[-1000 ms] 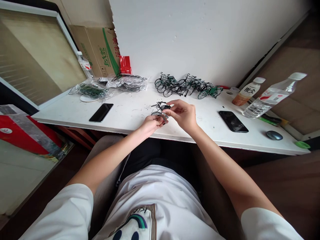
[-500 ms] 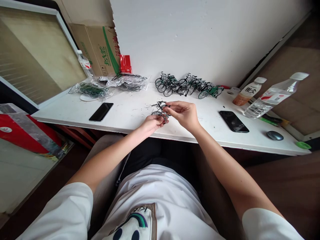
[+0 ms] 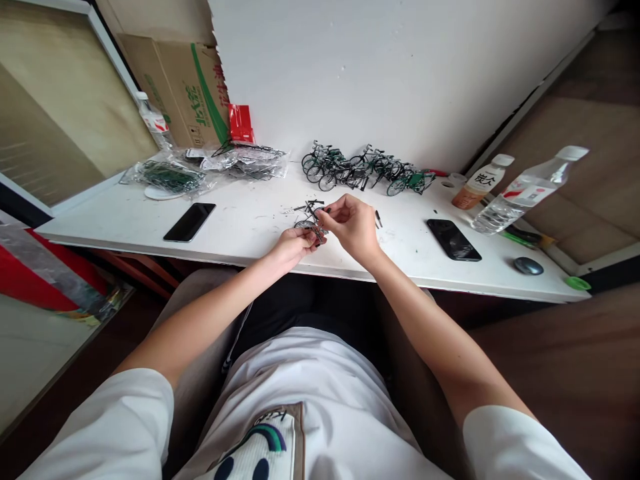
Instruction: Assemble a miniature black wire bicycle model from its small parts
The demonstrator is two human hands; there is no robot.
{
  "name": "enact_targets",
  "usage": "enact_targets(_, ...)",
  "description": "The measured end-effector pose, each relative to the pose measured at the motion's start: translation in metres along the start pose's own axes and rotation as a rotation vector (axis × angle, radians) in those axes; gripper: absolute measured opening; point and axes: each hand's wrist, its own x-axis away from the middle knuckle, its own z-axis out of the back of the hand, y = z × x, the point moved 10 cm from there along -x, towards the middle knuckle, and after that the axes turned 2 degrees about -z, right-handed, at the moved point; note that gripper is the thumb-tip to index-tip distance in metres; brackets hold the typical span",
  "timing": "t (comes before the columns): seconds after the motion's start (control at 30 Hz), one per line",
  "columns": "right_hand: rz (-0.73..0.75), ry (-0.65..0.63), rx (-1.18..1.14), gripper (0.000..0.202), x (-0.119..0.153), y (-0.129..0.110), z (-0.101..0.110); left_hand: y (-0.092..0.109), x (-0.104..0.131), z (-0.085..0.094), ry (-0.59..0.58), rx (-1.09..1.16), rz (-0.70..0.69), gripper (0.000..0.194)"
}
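Over the front part of the white desk [image 3: 240, 230], my left hand [image 3: 295, 247] is closed around the lower part of a miniature bicycle [image 3: 305, 225] with thin spoked wheels. My right hand [image 3: 353, 223] is just to the right, its thumb and forefinger pinched at a small black part [image 3: 328, 210] against the bicycle's upper side. Whether that part is fixed to the bicycle I cannot tell. Fingers hide some of the bicycle. Small black pieces [image 3: 379, 219] lie on the desk beside my right hand. Several finished-looking miniature bicycles [image 3: 360, 173], black and green, stand in a row by the wall.
Clear plastic bags of parts [image 3: 173, 177] lie at the back left, by a cardboard box [image 3: 175, 87] and a water bottle [image 3: 153, 120]. One phone [image 3: 190, 222] lies left, another [image 3: 454, 240] right. Two bottles, a drink bottle [image 3: 483, 181] and a large water bottle [image 3: 527, 190], stand right, near a mouse [image 3: 529, 266].
The view has shifted slightly, moving the desk things left in the picture. My right hand has turned a little and its fingers are more curled; my left hand keeps its hold on the bicycle.
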Motion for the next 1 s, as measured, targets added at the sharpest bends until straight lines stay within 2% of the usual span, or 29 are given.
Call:
enact_targets(0.13,0.094,-0.059,0.100,0.037,0.001,-0.011,-0.002,0.004,0.000,0.000,0.008,0.014,-0.055,0.016)
enact_targets(0.3,0.356,-0.205,0.360,0.015,0.000,-0.032,0.002,0.014,0.002,0.003,0.057,-0.063,-0.176,0.019)
enact_targets(0.43,0.484,-0.314,0.617,0.023,0.005,-0.039,0.000,0.034,0.004,0.010,0.136,-0.147,-0.306,0.019)
enact_targets(0.53,0.552,-0.341,0.774,0.031,0.011,-0.041,-0.006,0.052,0.006,0.012,0.162,-0.196,-0.400,0.020)
enact_targets(0.63,0.582,-0.334,0.851,0.035,0.015,-0.037,-0.012,0.067,0.007,0.014,0.167,-0.261,-0.468,0.018)
enact_targets(0.77,0.573,-0.280,0.839,0.033,0.018,-0.027,-0.017,0.080,0.007,0.015,0.154,-0.315,-0.514,0.018)
enact_targets(0.9,0.553,-0.281,0.767,0.043,0.021,-0.018,-0.024,0.083,0.007,0.019,0.159,-0.331,-0.547,0.016)
enact_targets(1.0,0.461,-0.255,0.607,0.049,0.020,-0.016,-0.024,0.086,0.010,0.020,0.169,-0.354,-0.609,0.013)
